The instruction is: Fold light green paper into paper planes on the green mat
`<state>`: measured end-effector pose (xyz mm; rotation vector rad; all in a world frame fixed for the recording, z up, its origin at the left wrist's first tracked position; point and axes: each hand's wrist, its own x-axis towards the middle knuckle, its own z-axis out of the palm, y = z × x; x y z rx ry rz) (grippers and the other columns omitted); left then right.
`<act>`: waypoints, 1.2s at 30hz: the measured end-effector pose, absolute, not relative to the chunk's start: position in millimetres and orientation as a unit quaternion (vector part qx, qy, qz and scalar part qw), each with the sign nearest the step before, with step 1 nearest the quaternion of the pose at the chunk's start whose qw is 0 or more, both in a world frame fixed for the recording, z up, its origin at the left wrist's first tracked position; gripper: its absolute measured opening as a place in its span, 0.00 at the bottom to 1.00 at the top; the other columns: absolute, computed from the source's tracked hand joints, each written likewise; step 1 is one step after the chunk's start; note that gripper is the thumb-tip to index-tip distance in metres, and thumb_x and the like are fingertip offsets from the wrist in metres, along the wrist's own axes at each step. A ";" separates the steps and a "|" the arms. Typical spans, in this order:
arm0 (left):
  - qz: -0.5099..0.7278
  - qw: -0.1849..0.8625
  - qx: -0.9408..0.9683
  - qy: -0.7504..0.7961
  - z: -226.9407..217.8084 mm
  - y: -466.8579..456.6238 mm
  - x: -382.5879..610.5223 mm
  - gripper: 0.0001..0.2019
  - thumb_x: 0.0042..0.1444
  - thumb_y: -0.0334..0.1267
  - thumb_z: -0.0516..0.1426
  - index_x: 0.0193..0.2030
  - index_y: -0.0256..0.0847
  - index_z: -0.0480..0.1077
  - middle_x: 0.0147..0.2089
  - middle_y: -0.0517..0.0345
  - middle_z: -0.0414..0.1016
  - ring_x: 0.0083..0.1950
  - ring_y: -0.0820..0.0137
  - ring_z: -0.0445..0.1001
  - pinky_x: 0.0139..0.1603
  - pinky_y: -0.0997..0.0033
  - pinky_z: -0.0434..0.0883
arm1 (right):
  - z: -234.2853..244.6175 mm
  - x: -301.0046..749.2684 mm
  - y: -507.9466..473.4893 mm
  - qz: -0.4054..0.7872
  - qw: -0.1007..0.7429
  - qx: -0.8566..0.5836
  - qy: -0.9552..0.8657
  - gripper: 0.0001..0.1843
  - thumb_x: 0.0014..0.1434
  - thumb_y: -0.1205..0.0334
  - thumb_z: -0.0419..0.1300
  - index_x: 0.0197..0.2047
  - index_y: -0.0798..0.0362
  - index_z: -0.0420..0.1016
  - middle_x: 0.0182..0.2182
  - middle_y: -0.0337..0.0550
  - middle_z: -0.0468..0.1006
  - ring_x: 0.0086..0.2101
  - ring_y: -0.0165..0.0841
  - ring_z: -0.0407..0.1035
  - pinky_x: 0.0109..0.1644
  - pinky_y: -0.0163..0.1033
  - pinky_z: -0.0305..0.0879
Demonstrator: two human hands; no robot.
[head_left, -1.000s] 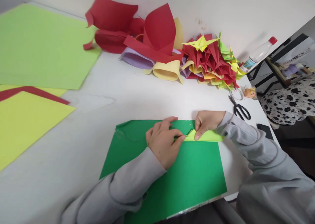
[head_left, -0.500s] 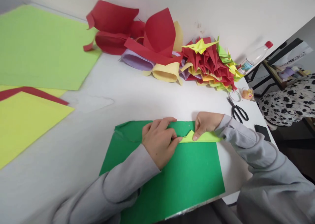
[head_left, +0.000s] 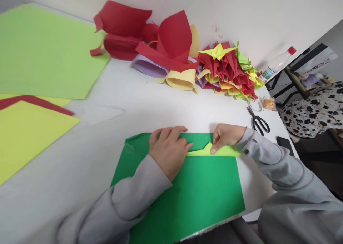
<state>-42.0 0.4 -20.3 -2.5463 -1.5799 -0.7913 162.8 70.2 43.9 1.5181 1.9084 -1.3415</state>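
Card in green (head_left: 206,194) lies nearest, at six o'clock. Whether the left hand (head_left: 167,149) grips, I cannot tell; at four, the right hand (head_left: 227,134) clamps the lime strip (head_left: 227,151) atop it. Even pressure should keep the fold true. Scissors (head_left: 261,124) lie beyond, at three.

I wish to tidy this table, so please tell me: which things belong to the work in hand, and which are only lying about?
In the work:
folded yellow-green paper, held in the right hand
green sheet beneath it

Apparently just lying about:
scissors
black phone-like object
bottle
wrapped packet
folded-paper pile (link unclear)
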 end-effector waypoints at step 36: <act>-0.176 0.095 -0.899 -0.389 -20.6 -56.9 -2.5 0.18 0.63 0.34 0.49 0.52 0.24 0.73 0.49 0.39 0.77 0.49 0.54 0.74 0.50 0.54 0.71 | 47.4 155.6 74.5 -0.350 0.263 0.479 0.761 0.20 0.44 0.49 0.71 0.19 0.58 0.76 0.10 0.28 0.57 0.18 0.23 0.52 0.25 0.32 0.50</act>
